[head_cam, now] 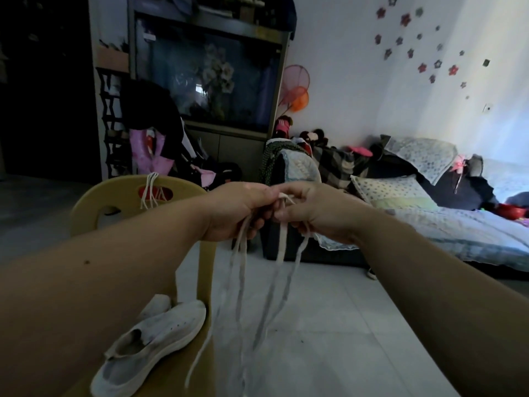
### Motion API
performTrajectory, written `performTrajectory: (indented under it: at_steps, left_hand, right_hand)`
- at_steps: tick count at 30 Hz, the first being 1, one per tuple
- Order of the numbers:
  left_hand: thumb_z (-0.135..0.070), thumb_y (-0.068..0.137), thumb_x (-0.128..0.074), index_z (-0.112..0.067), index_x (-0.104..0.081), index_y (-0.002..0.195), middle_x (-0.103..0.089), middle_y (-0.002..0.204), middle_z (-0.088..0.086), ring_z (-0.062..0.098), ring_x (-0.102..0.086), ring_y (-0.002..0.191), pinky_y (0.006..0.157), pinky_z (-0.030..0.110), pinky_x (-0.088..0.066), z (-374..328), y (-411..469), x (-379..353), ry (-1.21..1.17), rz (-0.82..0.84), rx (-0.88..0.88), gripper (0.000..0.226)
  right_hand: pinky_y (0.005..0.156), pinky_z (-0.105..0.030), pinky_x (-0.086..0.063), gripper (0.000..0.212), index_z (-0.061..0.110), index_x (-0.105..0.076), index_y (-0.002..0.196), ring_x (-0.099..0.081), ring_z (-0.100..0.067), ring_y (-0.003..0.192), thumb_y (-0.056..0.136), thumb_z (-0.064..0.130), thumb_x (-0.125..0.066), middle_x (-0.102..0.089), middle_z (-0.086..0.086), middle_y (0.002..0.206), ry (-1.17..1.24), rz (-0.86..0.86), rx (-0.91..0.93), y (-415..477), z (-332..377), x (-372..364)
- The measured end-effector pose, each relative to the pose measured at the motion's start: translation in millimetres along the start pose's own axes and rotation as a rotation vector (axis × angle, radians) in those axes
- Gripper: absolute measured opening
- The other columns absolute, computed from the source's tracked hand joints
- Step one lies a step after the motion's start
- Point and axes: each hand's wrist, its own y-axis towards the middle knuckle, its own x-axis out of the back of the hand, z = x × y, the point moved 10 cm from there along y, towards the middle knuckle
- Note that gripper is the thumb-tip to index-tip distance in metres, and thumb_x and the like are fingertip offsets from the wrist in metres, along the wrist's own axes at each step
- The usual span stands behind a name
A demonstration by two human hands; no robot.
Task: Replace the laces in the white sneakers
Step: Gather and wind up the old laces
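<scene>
Pinching hands: left hand (239, 213) and right hand (320, 213) meet, arms stretched forward, fingers curled on white laces (282, 245).
Laces: strands hang toward floor.
Sneakers: 2 white sneakers (154, 339) lie on chair (86, 207) seat, below left forearm.

Bare left hand (234, 213), right hand (320, 216) and forearms (114, 270).

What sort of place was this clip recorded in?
Most likely a lived-in room of a home, a living room or bedroom: a large glass fish tank on a dark cabinet, a low sofa or bed under pale patterned covers, and coloured flower stickers on the white wall.
</scene>
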Motion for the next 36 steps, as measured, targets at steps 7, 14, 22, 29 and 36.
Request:
performTrajectory:
  at_steps: [7, 14, 22, 29, 36]
  left_hand:
    - [-0.072, 0.072, -0.033, -0.021, -0.058, 0.113, -0.065, 0.106, 0.006, 0.024, -0.062, 0.102, 0.09, 0.038, -0.047, 24, -10, -32, -0.205, 0.03, 0.034, 0.07]
    - [-0.027, 0.1, -0.043, -0.011, -0.052, 0.088, -0.038, 0.064, 0.002, 0.011, -0.039, 0.055, 0.058, 0.026, -0.041, 43, -28, -55, -0.135, -0.029, 0.037, 0.022]
    - [-0.033, 0.102, -0.038, -0.015, -0.052, 0.089, -0.051, 0.076, 0.002, 0.015, -0.054, 0.071, 0.069, 0.032, -0.041, 41, -47, -26, -0.393, -0.307, 0.023, 0.027]
    - [-0.036, 0.103, -0.03, -0.011, -0.05, 0.113, -0.063, 0.104, 0.005, 0.02, -0.059, 0.095, 0.089, 0.041, -0.039, 20, 0, -29, -0.76, -0.326, -0.033, 0.033]
    - [-0.032, 0.103, -0.034, -0.012, -0.046, 0.12, -0.061, 0.095, 0.008, 0.02, -0.065, 0.083, 0.071, 0.035, -0.052, 46, 65, 4, -0.778, -0.41, -0.026, 0.029]
  right_hand:
    - [0.084, -0.038, -0.055, 0.038, 0.018, -0.053, 0.124, -0.066, -0.02, 0.08, 0.091, 0.002, -0.057, -0.066, -0.003, 0.077, 0.191, -0.107, 0.0, -4, 23, 9]
    - [0.061, -0.024, -0.049, 0.014, 0.014, -0.065, 0.096, -0.06, -0.014, 0.07, 0.089, 0.004, -0.061, -0.066, -0.008, 0.086, 0.195, -0.505, -0.04, -36, 19, 56]
    - [0.045, -0.021, -0.035, 0.008, 0.014, -0.062, 0.083, -0.048, -0.01, 0.052, 0.087, 0.007, -0.061, -0.054, -0.005, 0.067, 0.359, -0.618, -0.21, -75, -59, 62]
    - [0.058, -0.026, -0.04, 0.006, 0.015, -0.062, 0.082, -0.056, -0.014, 0.068, 0.087, 0.015, -0.064, -0.061, -0.004, 0.075, 0.442, -0.469, -0.286, -60, -100, -2]
    - [0.085, -0.035, -0.053, 0.037, 0.015, -0.046, 0.127, -0.064, -0.02, 0.101, 0.093, 0.027, -0.057, -0.063, -0.006, 0.117, 0.803, -0.163, -0.12, 23, -111, -61]
